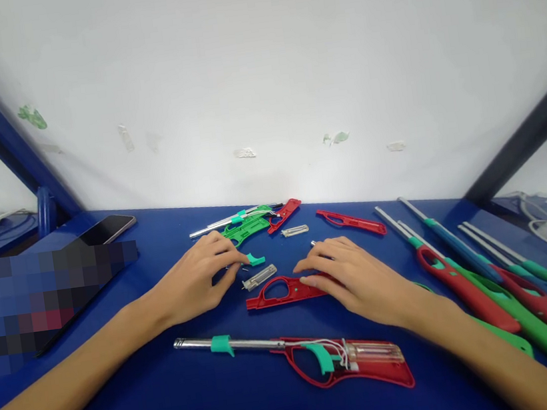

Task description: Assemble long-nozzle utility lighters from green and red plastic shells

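Note:
My left hand has thumb and index finger brought together at the end of a small teal trigger. My right hand rests over the right end of a red lighter casing half, thumb and fingers closed on it. Between the hands lies a clear fuel tank. In front of them is an opened red gas lighter, its metal tube pointing left, with a teal trigger, white wires and a clear tank exposed.
Farther back lie green casing parts with a metal tube, a red casing piece, another clear tank and a red casing half. Several whole lighters fill the right side. A phone lies at left. A white wall stands behind.

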A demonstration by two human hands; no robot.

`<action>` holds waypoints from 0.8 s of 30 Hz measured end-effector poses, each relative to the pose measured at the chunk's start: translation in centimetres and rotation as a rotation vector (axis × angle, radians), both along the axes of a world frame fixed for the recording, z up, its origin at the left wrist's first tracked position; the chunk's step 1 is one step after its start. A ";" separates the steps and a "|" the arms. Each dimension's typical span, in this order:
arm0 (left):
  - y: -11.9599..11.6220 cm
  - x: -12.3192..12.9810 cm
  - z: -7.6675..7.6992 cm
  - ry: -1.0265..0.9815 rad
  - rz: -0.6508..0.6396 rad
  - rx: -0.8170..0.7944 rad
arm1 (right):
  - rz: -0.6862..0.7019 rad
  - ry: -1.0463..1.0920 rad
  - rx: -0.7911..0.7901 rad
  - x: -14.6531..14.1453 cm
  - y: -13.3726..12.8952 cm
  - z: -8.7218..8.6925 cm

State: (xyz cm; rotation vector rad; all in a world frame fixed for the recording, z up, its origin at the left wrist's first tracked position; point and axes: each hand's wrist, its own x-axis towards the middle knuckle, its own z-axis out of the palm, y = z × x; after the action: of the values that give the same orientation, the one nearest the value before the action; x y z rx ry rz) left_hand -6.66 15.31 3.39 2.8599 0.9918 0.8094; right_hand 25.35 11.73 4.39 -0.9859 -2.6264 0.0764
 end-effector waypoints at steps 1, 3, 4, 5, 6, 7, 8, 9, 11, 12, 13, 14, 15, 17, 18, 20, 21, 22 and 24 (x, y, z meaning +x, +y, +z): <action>0.2 -0.2 -0.1 0.004 0.003 -0.001 | 0.009 -0.001 0.001 0.0 0.0 0.0; 0.5 -0.6 -0.1 0.009 0.013 -0.005 | 0.021 0.000 -0.001 -0.1 -0.1 0.0; 0.7 -0.8 -0.1 0.008 0.021 -0.007 | 0.023 0.002 -0.005 -0.2 -0.2 0.1; 0.8 -0.9 -0.1 0.006 0.030 -0.007 | 0.023 0.003 -0.009 -0.2 -0.3 0.1; 0.9 -1.0 -0.1 0.003 0.039 -0.005 | 0.024 0.003 -0.013 -0.3 -0.4 0.1; 0.9 -1.1 0.0 -0.002 0.048 -0.001 | 0.025 0.002 -0.014 -0.3 -0.5 0.2; 0.9 -1.1 0.0 -0.008 0.057 0.007 | 0.025 0.001 -0.013 -0.3 -0.6 0.2; 0.9 -1.2 0.1 -0.013 0.063 0.015 | 0.023 0.000 -0.014 -0.3 -0.7 0.3; 0.9 -1.2 0.1 -0.023 0.079 0.036 | 0.013 -0.008 -0.029 -0.2 -0.8 0.3; 0.8 -1.1 0.1 -0.027 0.087 0.047 | 0.002 -0.016 -0.044 -0.1 -0.8 0.2; 0.8 -1.1 0.1 -0.032 0.096 0.058 | -0.007 -0.031 -0.061 -0.1 -0.9 0.1; 0.7 -1.1 0.1 -0.037 0.101 0.067 | -0.015 -0.042 -0.073 0.0 -0.9 0.0; 0.6 -1.1 0.0 -0.043 0.106 0.074 | -0.021 -0.051 -0.085 0.0 -0.9 -0.1; 0.3 -1.0 -0.1 -0.056 0.110 0.076 | -0.025 -0.060 -0.105 0.1 -1.0 -0.3; 0.2 -0.9 -0.1 -0.066 0.113 0.072 | -0.022 -0.062 -0.113 0.1 -1.0 -0.4; 0.0 -0.8 -0.3 -0.087 0.116 0.058 | -0.001 -0.066 -0.116 0.1 -1.1 -0.3; 0.0 -0.7 -0.4 -0.097 0.116 0.055 | 0.011 -0.068 -0.109 0.1 -1.1 -0.2; 0.1 -0.7 -0.5 -0.101 0.112 0.058 | 0.022 -0.066 -0.101 0.0 -1.0 -0.1; 0.1 -0.5 -0.8 -0.097 0.099 0.072 | 0.026 -0.054 -0.097 0.0 -0.9 0.1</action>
State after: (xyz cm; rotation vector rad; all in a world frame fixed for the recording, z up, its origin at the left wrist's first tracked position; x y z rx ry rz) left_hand -7.17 15.45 2.62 2.8172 1.1228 1.0010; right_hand 25.32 10.85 4.51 -0.9985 -2.7076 0.1879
